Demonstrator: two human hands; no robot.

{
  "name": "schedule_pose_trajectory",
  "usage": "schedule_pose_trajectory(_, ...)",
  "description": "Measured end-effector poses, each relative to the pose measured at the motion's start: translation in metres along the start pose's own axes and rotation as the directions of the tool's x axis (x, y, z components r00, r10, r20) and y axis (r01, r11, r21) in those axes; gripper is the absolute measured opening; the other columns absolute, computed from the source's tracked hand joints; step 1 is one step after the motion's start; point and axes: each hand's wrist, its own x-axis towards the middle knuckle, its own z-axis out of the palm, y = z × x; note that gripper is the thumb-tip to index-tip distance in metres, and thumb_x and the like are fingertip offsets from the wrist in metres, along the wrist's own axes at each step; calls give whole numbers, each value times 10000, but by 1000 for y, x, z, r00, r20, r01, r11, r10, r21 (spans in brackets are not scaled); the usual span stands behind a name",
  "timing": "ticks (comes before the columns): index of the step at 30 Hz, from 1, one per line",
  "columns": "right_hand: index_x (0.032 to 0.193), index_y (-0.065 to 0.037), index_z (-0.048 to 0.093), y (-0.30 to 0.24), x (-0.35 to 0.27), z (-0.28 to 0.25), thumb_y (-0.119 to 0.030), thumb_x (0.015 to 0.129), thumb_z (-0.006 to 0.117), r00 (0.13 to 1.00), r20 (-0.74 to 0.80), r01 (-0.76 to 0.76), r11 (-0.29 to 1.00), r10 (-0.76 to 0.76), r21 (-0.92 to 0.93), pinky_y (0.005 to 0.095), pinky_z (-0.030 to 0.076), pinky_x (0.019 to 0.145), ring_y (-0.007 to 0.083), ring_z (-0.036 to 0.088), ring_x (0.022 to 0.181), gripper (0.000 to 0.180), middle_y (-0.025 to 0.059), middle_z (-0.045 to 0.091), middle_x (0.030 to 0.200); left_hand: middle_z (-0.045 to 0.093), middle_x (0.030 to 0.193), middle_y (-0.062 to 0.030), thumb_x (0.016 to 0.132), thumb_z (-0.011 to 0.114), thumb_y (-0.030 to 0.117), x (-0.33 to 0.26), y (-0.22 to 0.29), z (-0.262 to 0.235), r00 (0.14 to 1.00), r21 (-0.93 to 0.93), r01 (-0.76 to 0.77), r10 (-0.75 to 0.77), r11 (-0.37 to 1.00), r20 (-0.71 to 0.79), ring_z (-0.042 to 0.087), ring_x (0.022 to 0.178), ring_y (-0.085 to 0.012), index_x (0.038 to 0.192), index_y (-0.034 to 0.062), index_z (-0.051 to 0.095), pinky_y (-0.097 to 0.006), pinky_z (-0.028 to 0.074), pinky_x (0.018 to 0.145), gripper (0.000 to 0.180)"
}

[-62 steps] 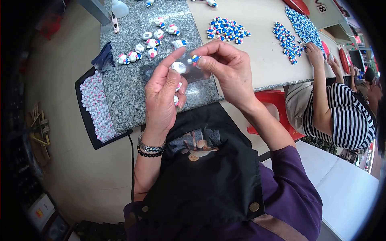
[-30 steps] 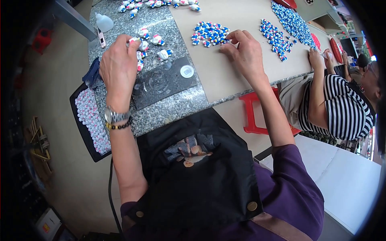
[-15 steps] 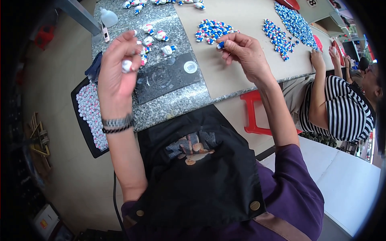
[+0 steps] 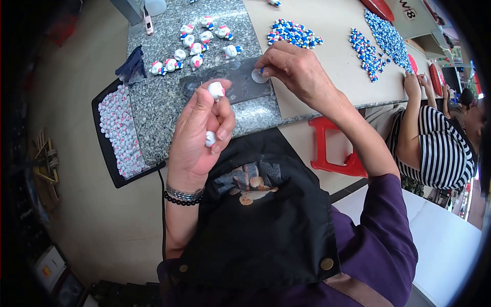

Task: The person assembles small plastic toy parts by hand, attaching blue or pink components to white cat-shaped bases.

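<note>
Palm up over the near edge of the stone tabletop, my left hand (image 4: 193,140) pinches a small white figurine head (image 4: 216,91) with pink detail between thumb and fingers. A second white head (image 4: 210,138) is tucked under its lower fingers. My right hand (image 4: 302,71) has its fingertips together on a small blue-and-white figurine body (image 4: 262,70), partly hidden. It is right at a small round clear dish (image 4: 259,78) on the dark slab (image 4: 240,87). Just beyond the slab, several assembled figurines (image 4: 196,48) with white heads and blue bodies stand in a loose cluster.
A black tray (image 4: 110,153) of white heads stands left of the table. Piles of blue bodies (image 4: 291,35) lie on the beige board at the right, beside a person (image 4: 434,133) in stripes. A red stool (image 4: 325,148) stands below. A dark cloth (image 4: 134,65) lies at the left edge.
My left hand has come right and nearer, bringing a head up between its fingertips. My right hand has moved left with the blue body, down to the clear dish. The view has shifted slightly.
</note>
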Motion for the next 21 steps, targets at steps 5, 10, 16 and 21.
schedule_pose_trajectory(5, 999, -15, 627, -10, 1, -10, -86, 923, 610, 953, 108, -301, 928, 284, 220, 279, 495, 650, 135, 610, 734, 105, 53, 620, 823, 440, 781, -32, 1049, 390, 303, -1, 1, 7, 999, 12, 20, -20, 1000, -34, 414, 559, -76, 1263, 24, 448, -178, 310, 342, 356)
schedule_pose_trajectory(10, 1072, -37, 603, -11, -9, -12, -144, 979, 552, 861, 260, -486, 558, 437, 673, 250, 507, 714, 89, 601, 755, 151, 23, 633, 858, 540, 864, -73, 1042, 408, 321, 4, -3, 12, 993, 21, 87, -85, 996, -85, 438, 569, -82, 1246, 35, 462, -179, 313, 349, 355)
schedule_pose_trajectory(16, 1076, -40, 608, -19, -15, -12, -163, 973, 560, 808, 358, -504, 234, 468, 831, 242, 507, 755, 80, 601, 769, 168, 34, 644, 881, 554, 887, -53, 1009, 504, 298, 4, -11, 9, 1000, 18, 13, -13, 1000, 7, 481, 590, -76, 1205, 35, 491, -176, 326, 400, 328)
schedule_pose_trajectory(21, 1070, -31, 609, -19, -12, -9, -131, 943, 610, 894, 189, -398, 524, 407, 753, 248, 501, 761, 102, 607, 774, 162, 21, 638, 878, 570, 921, -67, 984, 557, 292, 4, -10, 8, 1000, 73, 14, -16, 997, 27, 490, 597, -75, 1200, 37, 492, -174, 332, 403, 341)
